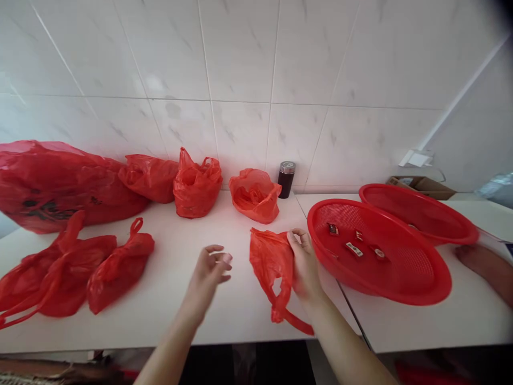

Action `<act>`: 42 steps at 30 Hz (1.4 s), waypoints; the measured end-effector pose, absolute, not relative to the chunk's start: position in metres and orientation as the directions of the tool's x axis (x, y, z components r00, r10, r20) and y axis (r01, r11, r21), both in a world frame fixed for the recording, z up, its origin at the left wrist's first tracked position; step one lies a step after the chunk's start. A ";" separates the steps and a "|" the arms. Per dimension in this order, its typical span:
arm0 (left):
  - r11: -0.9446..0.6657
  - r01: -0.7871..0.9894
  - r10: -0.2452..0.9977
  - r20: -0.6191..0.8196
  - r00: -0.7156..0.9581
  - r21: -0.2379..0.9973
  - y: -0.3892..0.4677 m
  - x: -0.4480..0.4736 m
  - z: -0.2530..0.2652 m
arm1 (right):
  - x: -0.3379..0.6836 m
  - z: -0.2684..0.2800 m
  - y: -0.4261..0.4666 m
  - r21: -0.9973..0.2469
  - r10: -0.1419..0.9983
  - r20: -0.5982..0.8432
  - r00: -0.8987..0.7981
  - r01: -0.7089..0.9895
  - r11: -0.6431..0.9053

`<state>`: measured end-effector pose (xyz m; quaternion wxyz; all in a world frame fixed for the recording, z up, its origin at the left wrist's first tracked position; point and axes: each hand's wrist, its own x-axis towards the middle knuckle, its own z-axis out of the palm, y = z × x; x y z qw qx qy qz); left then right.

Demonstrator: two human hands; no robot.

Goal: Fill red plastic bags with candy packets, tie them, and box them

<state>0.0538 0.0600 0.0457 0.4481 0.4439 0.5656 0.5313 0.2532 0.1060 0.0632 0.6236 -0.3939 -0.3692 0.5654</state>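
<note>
My right hand [305, 263] grips a limp red plastic bag [273, 254] by its right side, above the front part of the white table. The bag's handles hang down toward the table's front edge. To the left of it, my left hand [210, 270] is in the air with fingers apart and bent, holding nothing. Just right of my right hand stands a red mesh basket [417, 267] with several small wrapped packets [354, 249] on its bottom. Behind the held bag sits an open red bag [255, 195] with crumpled red plastic inside.
Filled red bags [196, 184] line the wall, with a large one [60, 182] at far left. Knotted bags [124, 264] lie in front. A dark jar [286, 179], a second red basket [420, 211], a cardboard box [427, 187] and another person's arm [487, 270] are also there.
</note>
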 end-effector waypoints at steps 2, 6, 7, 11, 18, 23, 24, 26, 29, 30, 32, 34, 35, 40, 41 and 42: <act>0.026 0.182 0.995 -0.008 -0.097 0.983 0.045 0.078 0.033 | 0.242 0.054 0.099 -0.894 0.992 -0.010 0.122 -0.446 0.046; 0.057 0.255 0.993 -0.081 0.082 0.965 0.038 0.106 0.006 | 0.219 0.047 0.080 -0.885 0.998 -0.028 0.048 -0.466 -0.003; 0.065 0.225 0.990 -0.091 0.110 0.972 0.040 0.104 0.001 | 0.218 0.048 0.077 -0.890 0.999 -0.022 0.031 -0.456 -0.005; 0.164 0.031 0.986 -0.163 -0.021 0.986 0.045 0.065 -0.003 | 0.243 0.053 0.082 -0.940 0.988 0.055 0.146 -0.327 0.101; 0.080 0.069 0.910 -0.045 -0.413 0.994 0.035 0.013 0.009 | 0.290 0.045 0.105 -0.782 0.907 0.421 0.025 0.516 0.349; 0.066 0.093 0.951 -0.035 -0.309 0.993 0.034 0.039 0.026 | 0.236 0.046 0.075 -0.470 0.685 0.676 -0.271 0.557 0.685; 0.064 0.090 0.955 -0.035 -0.294 0.994 0.034 0.044 0.031 | 0.224 0.042 0.072 -0.439 0.665 0.664 -0.343 0.541 0.717; 0.073 0.095 0.963 -0.046 -0.267 0.993 0.032 0.048 0.040 | 0.209 0.033 0.073 -0.435 0.688 0.605 -0.401 0.558 0.707; 0.107 0.021 0.986 -0.103 -0.134 0.994 0.024 0.036 0.054 | 0.217 0.024 0.094 -0.576 0.813 0.451 -0.369 0.576 0.581; 0.130 -0.013 0.989 -0.131 -0.064 0.991 0.021 0.028 0.057 | 0.227 0.025 0.103 -0.637 0.850 0.382 -0.364 0.563 0.527; 0.159 0.001 0.986 -0.159 0.045 0.987 0.013 0.009 0.061 | 0.254 0.029 0.119 -0.737 0.892 0.226 -0.391 0.530 0.419; 0.113 0.166 0.988 -0.128 0.083 0.980 0.007 -0.009 0.058 | 0.281 0.036 0.129 -0.800 0.882 0.076 -0.464 0.500 0.332; 0.072 0.282 0.992 -0.099 0.083 0.957 0.005 -0.017 0.054 | 0.294 0.040 0.130 -0.822 0.862 0.018 -0.507 0.483 0.301; -0.034 0.686 0.999 0.017 0.032 0.727 0.006 -0.028 0.020 | 0.338 0.065 0.116 -0.886 0.780 -0.184 -0.598 0.445 0.131; -0.052 0.710 0.998 0.055 0.020 0.702 0.007 -0.027 0.015 | 0.347 0.073 0.115 -0.889 0.751 -0.229 -0.620 0.447 0.097; -0.073 0.722 0.996 0.094 0.012 0.688 0.007 -0.026 0.013 | 0.356 0.082 0.115 -0.895 0.718 -0.260 -0.645 0.441 0.072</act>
